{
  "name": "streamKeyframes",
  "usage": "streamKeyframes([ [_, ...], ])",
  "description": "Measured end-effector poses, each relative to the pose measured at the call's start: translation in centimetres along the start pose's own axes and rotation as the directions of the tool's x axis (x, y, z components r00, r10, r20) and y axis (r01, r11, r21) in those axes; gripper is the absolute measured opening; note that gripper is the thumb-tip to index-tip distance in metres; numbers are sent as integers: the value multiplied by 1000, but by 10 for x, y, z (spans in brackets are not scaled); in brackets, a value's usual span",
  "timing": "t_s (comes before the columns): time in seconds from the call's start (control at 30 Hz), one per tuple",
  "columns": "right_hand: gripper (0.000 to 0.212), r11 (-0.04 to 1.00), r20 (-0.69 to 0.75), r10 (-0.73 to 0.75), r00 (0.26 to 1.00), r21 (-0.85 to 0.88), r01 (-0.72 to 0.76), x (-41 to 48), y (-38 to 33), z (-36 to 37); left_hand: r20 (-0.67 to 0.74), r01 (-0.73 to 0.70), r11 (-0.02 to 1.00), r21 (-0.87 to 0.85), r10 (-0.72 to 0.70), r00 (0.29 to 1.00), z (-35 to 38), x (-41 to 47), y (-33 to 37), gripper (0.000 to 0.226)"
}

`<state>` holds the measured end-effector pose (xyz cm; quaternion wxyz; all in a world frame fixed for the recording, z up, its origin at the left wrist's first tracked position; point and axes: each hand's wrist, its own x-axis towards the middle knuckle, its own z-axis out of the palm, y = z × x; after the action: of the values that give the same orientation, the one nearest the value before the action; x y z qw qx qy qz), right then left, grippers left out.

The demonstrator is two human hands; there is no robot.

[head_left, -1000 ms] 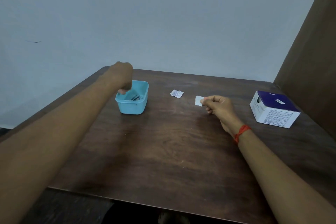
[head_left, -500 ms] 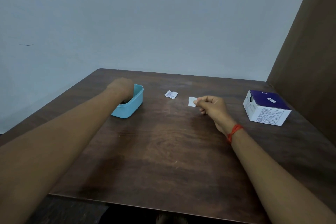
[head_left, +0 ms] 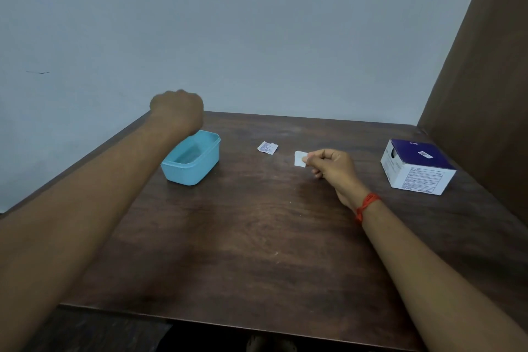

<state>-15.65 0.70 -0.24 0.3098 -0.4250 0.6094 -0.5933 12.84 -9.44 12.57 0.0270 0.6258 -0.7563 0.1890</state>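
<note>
Over at the left, the blue tub [head_left: 197, 171] stands open with a pale flat patch on its floor, too blurred to name. The box [head_left: 420, 177] at far right shows a dark side hole, its contents hidden. The left hand [head_left: 177, 111] hangs above the tub's far corner, knuckles to the camera; whether it holds anything I cannot tell. The right hand [head_left: 333, 166] pinches a white pad [head_left: 299, 158] at its fingertips. The pad juts left toward the torn wrapper [head_left: 267, 148], nearly square, slightly taller than wide, face to the camera.
</note>
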Motion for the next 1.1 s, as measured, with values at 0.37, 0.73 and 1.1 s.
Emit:
streamKeyframes([
  [0.37, 7, 998, -41, 8, 999, 60, -5, -10, -7, 10, 176, 224, -111, -968, 334, 926, 28, -56, 90, 12],
  [0.73, 10, 999, -57, -42, 997, -10, 42, -15, -9, 16, 175, 310, -388, -868, 346, 922, 80, -57, 117, 23],
  [1.1, 12, 999, -116, -36, 993, 23, 39, -15, -8, 29, 65, 226, -370, -901, 400, 914, 86, -59, 116, 20],
])
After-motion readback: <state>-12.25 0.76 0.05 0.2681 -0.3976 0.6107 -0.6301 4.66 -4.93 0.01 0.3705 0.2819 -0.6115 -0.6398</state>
